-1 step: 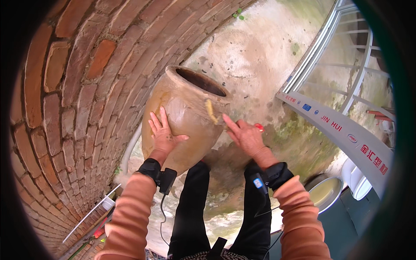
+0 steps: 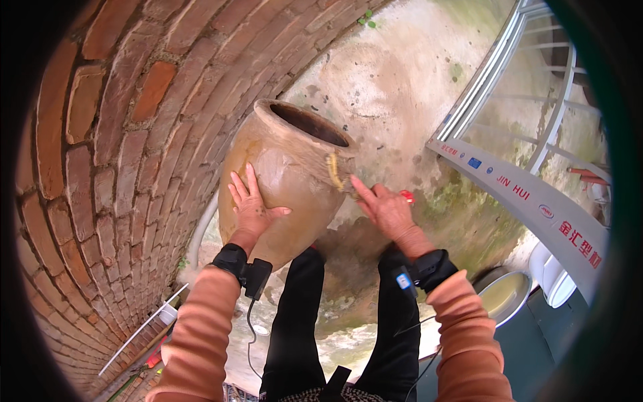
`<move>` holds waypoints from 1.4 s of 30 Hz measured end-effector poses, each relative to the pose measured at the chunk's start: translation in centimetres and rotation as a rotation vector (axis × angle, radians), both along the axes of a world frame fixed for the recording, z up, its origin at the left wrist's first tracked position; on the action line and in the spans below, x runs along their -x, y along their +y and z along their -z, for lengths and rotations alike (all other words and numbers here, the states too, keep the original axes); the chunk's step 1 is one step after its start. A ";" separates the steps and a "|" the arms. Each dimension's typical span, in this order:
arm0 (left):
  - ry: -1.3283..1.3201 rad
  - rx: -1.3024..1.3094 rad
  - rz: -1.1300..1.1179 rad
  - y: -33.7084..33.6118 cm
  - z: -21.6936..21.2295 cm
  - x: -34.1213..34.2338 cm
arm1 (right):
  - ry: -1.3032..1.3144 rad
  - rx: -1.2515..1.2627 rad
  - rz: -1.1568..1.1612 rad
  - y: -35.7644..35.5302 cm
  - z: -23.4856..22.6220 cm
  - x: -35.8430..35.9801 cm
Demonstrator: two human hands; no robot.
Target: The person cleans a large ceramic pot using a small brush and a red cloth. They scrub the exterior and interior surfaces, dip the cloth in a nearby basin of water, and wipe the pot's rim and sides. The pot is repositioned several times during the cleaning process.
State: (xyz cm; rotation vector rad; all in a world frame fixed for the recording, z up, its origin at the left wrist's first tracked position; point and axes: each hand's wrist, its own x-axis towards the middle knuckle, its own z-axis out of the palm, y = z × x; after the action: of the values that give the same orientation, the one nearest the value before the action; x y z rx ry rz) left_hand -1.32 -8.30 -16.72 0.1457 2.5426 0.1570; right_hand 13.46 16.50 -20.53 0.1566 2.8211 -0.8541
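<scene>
A large brown clay jar [image 2: 295,191] leans tilted, its dark round mouth facing up and away to the right. My left hand [image 2: 252,211] lies flat on the jar's side with fingers spread. In my right hand [image 2: 388,211] is a brush, its yellow bristles [image 2: 334,171] against the jar's shoulder just below the rim. The index finger is stretched along the brush, and a red handle end [image 2: 407,196] sticks out behind the hand. Most of the handle is hidden by my fingers. The jar's wall looks wet and shiny.
A brick wall [image 2: 120,154] rises close on the left. Stained concrete floor [image 2: 375,87] lies beyond the jar. At right stand a grey metal-framed panel [image 2: 509,177], a metal basin [image 2: 506,298] with cloudy liquid and a white container [image 2: 552,278]. Wires hang from both wrist devices.
My right hand and the brush have shifted slightly to the right along the jar's shoulder. My left hand and the jar stay almost in place.
</scene>
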 end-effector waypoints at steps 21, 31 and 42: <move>0.026 0.023 0.081 -0.9 0.4 0.7 | -0.367 0.024 0.281 5.9 6.8 -5.9; 0.044 -0.004 0.100 -0.9 0.3 0.9 | -0.232 0.653 0.589 3.0 4.2 -8.4; 0.016 0.077 0.132 -0.4 -0.2 1.2 | -0.186 0.984 0.522 -3.4 -2.1 -8.3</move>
State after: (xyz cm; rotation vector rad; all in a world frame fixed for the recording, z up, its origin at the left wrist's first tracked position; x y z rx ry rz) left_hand -2.54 -8.71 -16.49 0.2844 2.5412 0.0060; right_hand 21.72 13.09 -18.40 0.7639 1.8958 -2.0656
